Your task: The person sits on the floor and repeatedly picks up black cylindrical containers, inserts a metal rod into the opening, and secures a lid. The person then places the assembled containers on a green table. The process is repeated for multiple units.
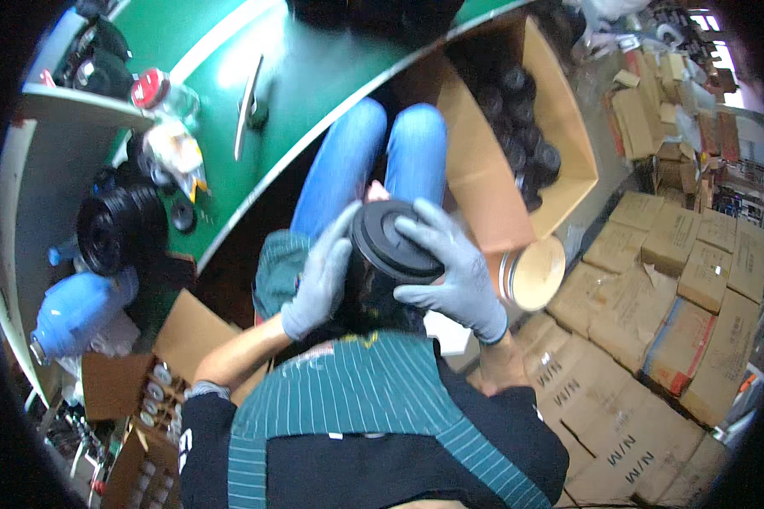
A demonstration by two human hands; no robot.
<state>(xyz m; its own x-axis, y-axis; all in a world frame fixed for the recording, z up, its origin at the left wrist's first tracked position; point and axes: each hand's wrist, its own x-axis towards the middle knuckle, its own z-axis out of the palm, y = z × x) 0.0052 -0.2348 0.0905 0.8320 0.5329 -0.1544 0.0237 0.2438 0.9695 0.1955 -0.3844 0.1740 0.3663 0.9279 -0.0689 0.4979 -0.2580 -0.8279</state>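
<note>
Green tabletop [301, 97] | red-lidded clear jar [176, 99] | slim rod [245, 106] | small black disc [182, 215]

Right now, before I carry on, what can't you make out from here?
All in the head view:
- Underside of the black round part: hidden by its own upper side.
- Left grip, any contact beneath: hidden by the part.
- Lowest black pieces in the open carton: covered by those above.
- Dark object on the green surface: cut off by the top edge.
- Small items, upper right: too small and blurred.
</note>
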